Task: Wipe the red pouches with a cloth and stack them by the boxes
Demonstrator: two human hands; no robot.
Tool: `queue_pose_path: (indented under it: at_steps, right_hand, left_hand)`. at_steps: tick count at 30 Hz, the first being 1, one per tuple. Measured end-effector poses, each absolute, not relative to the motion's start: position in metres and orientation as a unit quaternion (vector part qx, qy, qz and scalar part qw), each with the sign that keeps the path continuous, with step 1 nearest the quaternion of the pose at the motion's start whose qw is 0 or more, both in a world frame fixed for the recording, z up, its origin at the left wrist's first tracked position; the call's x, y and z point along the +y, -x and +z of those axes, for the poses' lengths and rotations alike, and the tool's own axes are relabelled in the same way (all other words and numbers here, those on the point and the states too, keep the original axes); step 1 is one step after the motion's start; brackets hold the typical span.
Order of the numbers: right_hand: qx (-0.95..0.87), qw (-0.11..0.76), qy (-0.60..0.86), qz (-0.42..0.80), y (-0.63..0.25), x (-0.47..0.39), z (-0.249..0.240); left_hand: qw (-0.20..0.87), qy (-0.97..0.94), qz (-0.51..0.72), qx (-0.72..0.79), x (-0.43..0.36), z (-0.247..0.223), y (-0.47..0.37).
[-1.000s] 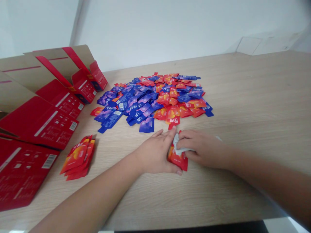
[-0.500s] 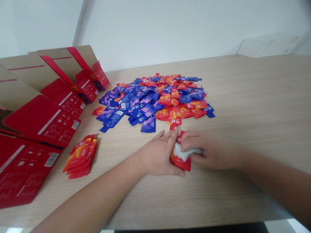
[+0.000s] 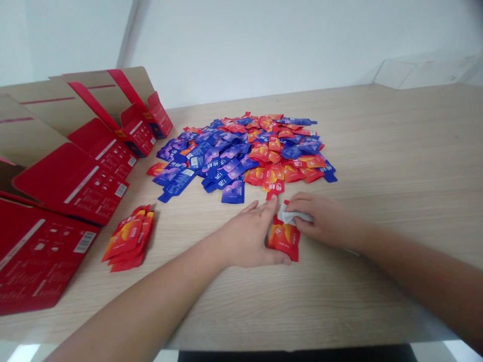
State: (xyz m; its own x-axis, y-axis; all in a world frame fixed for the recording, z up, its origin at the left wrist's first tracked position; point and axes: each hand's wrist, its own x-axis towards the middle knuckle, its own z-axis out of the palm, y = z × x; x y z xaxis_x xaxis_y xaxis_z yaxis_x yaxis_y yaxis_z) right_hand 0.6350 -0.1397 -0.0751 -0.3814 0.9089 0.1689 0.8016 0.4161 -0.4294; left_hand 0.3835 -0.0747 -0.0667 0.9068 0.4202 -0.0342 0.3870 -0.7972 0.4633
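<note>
A red-orange pouch (image 3: 284,238) lies flat on the table in the head view. My left hand (image 3: 251,236) rests along its left side, fingers spread, thumb at the pouch's lower edge and index finger near its top. A crumpled white cloth (image 3: 290,215) is pinched in my right hand (image 3: 320,218) and pressed on the upper part of the pouch, hiding some of its print. Just beyond the hands is a heap of red pouches (image 3: 273,176) and blue pouches (image 3: 233,192). Left of my left arm sits a small stack of red pouches (image 3: 127,236).
Open red cardboard boxes (image 3: 90,181) with raised beige lids stand in a row along the left side. The wood-grain table (image 3: 396,166) meets a white wall (image 3: 283,50) at the back. A white panel (image 3: 394,74) is at the back right.
My right hand has slid the cloth up from the middle of the pouch toward its top, uncovering the lower print. My left hand keeps its place at the pouch. The view has shifted slightly.
</note>
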Motion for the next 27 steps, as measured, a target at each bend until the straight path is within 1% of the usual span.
queue_pose_path:
  at_steps: [5,7,9,10,12,14,16,17,20,24,27]
  right_hand:
    - [-0.805,0.192,0.558,0.059,-0.647,-0.128,-0.086]
    - [-0.793,0.218,0.569,0.017,-0.648,-0.131,-0.087]
    - [-0.789,0.259,0.556,0.006,-0.644,-0.138,-0.084]
    - [-0.797,0.276,0.537,0.028,-0.639,-0.143,-0.08]
    - [-0.826,0.275,0.475,0.129,-0.629,-0.153,-0.071]
    - [-0.847,0.225,0.411,0.252,-0.619,-0.161,-0.061]
    - [-0.846,0.184,0.395,0.307,-0.613,-0.165,-0.056]
    - [-0.843,0.176,0.407,0.305,-0.613,-0.165,-0.056]
    - [-0.833,0.175,0.463,0.247,-0.619,-0.159,-0.065]
    - [-0.816,0.207,0.512,0.169,-0.636,-0.145,-0.083]
    - [-0.812,0.223,0.516,0.159,-0.645,-0.137,-0.088]
  left_hand:
    - [0.22,-0.954,0.025,0.205,-0.076,-0.067,-0.382]
    - [0.212,-0.956,0.024,0.203,-0.076,-0.068,-0.382]
    - [0.21,-0.954,0.029,0.212,-0.076,-0.07,-0.382]
    - [0.21,-0.953,0.032,0.215,-0.077,-0.071,-0.382]
    - [0.212,-0.952,0.043,0.215,-0.078,-0.072,-0.383]
    - [0.215,-0.952,0.056,0.21,-0.078,-0.072,-0.383]
    - [0.218,-0.952,0.067,0.206,-0.079,-0.072,-0.383]
    - [0.218,-0.951,0.07,0.206,-0.079,-0.072,-0.383]
    - [0.212,-0.953,0.065,0.208,-0.077,-0.072,-0.383]
    - [0.202,-0.956,0.057,0.205,-0.077,-0.072,-0.382]
    - [0.193,-0.958,0.06,0.204,-0.077,-0.073,-0.382]
